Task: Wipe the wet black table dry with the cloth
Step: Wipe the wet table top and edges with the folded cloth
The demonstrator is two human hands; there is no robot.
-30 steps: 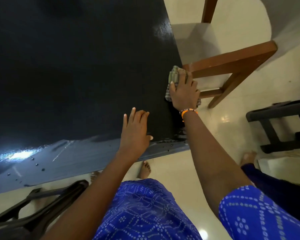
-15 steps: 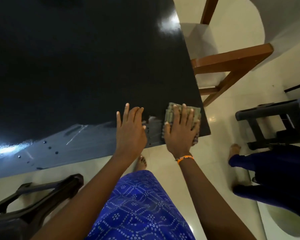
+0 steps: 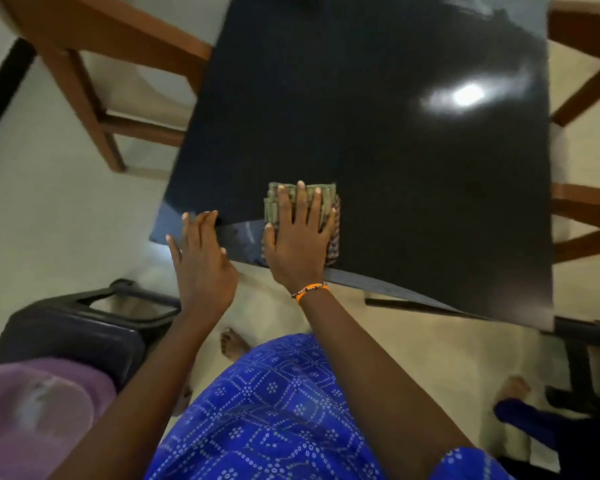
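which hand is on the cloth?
The right hand, fingers spread flat on the folded cloth; the left hand rests at the bare table edge.

the person wears a bright blue garment [image 3: 278,410] printed with small white dotted squares and flower shapes, bare forearms, an orange thread band with dark and pale beads [image 3: 309,290] at the right wrist, and bare feet [image 3: 232,344] on the floor.
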